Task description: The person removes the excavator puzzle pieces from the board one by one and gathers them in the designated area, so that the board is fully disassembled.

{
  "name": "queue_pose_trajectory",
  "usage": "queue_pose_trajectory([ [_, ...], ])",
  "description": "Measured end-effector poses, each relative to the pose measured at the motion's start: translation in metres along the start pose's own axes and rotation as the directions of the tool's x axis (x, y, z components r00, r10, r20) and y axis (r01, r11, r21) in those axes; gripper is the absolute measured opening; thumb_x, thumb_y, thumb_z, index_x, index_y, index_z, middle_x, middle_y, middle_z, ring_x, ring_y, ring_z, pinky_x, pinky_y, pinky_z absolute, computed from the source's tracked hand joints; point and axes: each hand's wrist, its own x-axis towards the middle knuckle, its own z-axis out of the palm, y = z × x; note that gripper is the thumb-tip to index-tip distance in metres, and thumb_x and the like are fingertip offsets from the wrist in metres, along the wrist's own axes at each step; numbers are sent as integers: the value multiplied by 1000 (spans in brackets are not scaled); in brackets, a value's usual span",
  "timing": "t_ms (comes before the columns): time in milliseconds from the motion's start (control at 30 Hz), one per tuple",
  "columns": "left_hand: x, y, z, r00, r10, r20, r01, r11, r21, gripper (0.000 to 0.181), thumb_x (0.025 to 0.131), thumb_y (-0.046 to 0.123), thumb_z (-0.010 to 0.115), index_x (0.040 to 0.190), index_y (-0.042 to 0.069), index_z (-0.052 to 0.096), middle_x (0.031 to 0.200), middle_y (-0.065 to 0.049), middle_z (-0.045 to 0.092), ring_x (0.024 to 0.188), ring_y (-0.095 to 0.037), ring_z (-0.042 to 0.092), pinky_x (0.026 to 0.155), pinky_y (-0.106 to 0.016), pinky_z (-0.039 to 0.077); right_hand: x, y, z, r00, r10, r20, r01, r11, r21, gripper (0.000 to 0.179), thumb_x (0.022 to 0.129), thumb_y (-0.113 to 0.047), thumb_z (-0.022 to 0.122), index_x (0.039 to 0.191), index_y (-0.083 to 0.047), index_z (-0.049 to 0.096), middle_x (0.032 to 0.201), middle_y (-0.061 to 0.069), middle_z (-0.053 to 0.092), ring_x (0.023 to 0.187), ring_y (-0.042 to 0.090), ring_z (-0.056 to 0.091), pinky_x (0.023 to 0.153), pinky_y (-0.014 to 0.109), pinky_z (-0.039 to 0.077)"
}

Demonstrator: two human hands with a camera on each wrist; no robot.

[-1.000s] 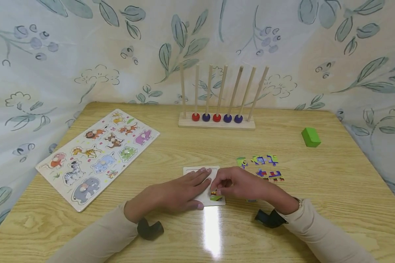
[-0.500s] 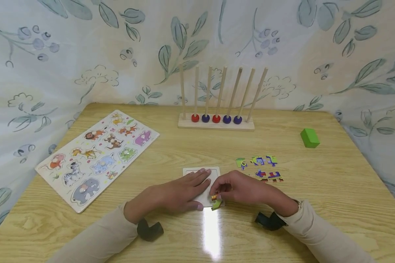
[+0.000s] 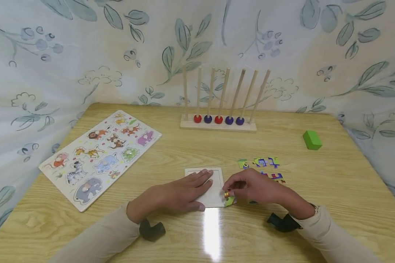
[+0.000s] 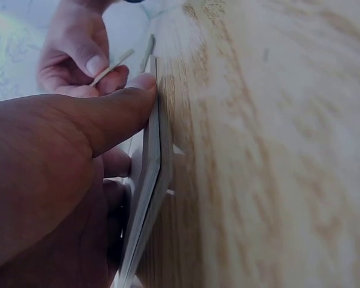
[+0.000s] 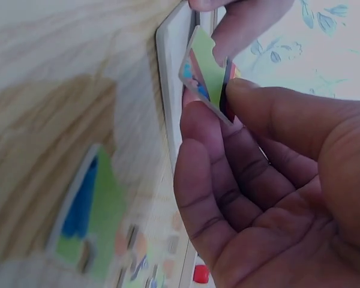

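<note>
A white puzzle tray [image 3: 214,195] with a raised rim lies on the table, and my left hand [image 3: 181,193] rests flat across it with straight fingers. In the left wrist view the thumb [image 4: 117,114] lies along the tray's edge [image 4: 145,174]. My right hand [image 3: 256,188] pinches a jigsaw piece [image 3: 229,200] between thumb and fingers, just off the tray's right side. Seen from the right wrist, that jigsaw piece [image 5: 207,69] is mostly green with a dark, colourful edge, and it is tilted. A loose jigsaw piece [image 5: 87,216] lies on the table near the hand.
Several loose jigsaw pieces [image 3: 260,162] lie behind the right hand, which partly hides them. An animal peg puzzle board [image 3: 100,157] is at the left. A wooden bead stand [image 3: 218,126] stands at the back, a green block [image 3: 312,140] at the right.
My right hand has moved to the right with the jigsaw piece, from over the tray to beside its right edge. The left hand stays on the tray.
</note>
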Motion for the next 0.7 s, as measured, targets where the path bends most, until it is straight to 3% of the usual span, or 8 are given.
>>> queue_pose_trajectory([
  [200, 1, -1, 1, 1000, -6, -1, 6, 1000, -3, 72, 101, 43, 47, 154, 3, 21, 163, -10, 0, 147, -21, -5, 118, -35, 7, -11, 7, -6, 999, 30, -15, -30, 1000, 8, 15, 93, -4, 65, 103, -9, 74, 97, -5, 71, 80, 9, 63, 64, 25, 53],
  [367, 3, 1, 2, 1000, -14, 2, 14, 1000, 13, 71, 101, 43, 48, 155, 4, 20, 163, -10, 0, 147, -21, -5, 118, -34, 7, -24, 11, -12, 999, 13, -43, -13, 1000, 1, 16, 93, -4, 63, 106, -6, 73, 99, -2, 71, 85, 10, 64, 67, 26, 53],
  [567, 3, 1, 2, 1000, -3, -1, 3, 1000, 18, 71, 102, 42, 48, 155, 3, 20, 163, -11, 0, 147, -21, -5, 118, -34, 6, -39, 14, -23, 993, 69, -91, -69, 998, 6, 19, 93, -4, 64, 111, -3, 71, 106, 5, 70, 94, 11, 65, 73, 27, 54],
  [700, 2, 1, 1, 1000, -7, 0, 7, 1000, 8, 71, 102, 41, 48, 155, 3, 19, 163, -10, 0, 147, -21, -5, 118, -34, 6, -47, 17, -26, 990, 88, -111, -87, 996, 13, 16, 92, -4, 65, 106, -4, 72, 104, 4, 71, 89, 10, 65, 67, 25, 53],
])
